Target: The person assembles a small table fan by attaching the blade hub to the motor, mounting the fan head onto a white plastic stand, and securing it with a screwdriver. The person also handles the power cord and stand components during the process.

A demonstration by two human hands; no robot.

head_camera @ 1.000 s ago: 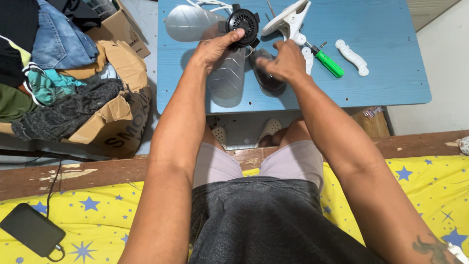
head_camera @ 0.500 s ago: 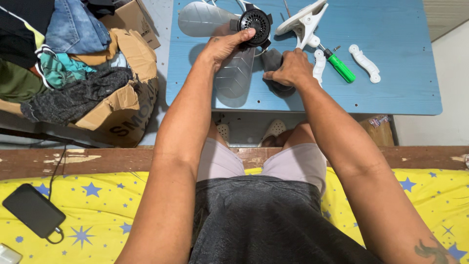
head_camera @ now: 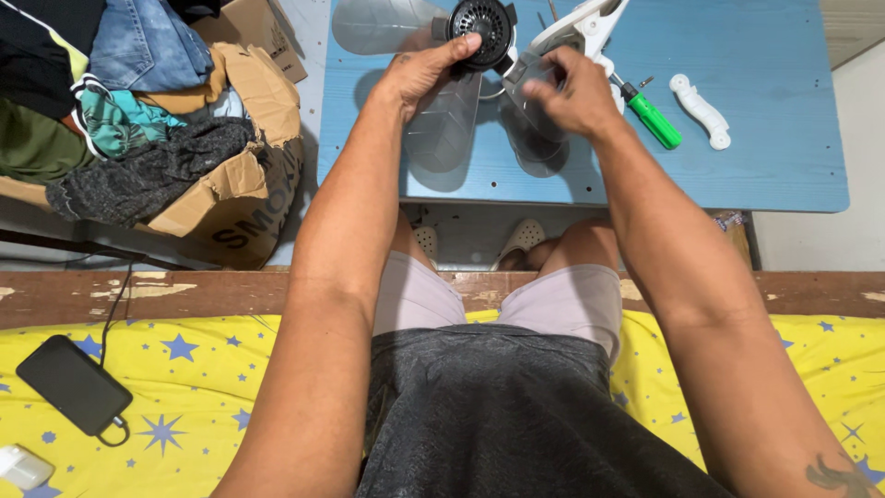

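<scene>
A small fan lies in parts on the blue table (head_camera: 765,175). My left hand (head_camera: 419,74) grips its black round motor hub (head_camera: 481,28), from which clear grey blades (head_camera: 442,124) spread toward me and to the far left. My right hand (head_camera: 576,92) pinches the edge of another clear blade (head_camera: 539,138) just right of the hub. A white clip-shaped fan base (head_camera: 581,28) lies right behind that hand.
A green-handled screwdriver (head_camera: 656,120) and a white plastic piece (head_camera: 701,111) lie to the right on the table. A torn cardboard box (head_camera: 235,198) of clothes stands at left. A black phone (head_camera: 74,385) on a cable rests on the yellow star-patterned sheet (head_camera: 175,369).
My right hand lifted off the table and moved up and right onto a blade edge. The left hand kept its hold on the hub. The view shifted slightly.
</scene>
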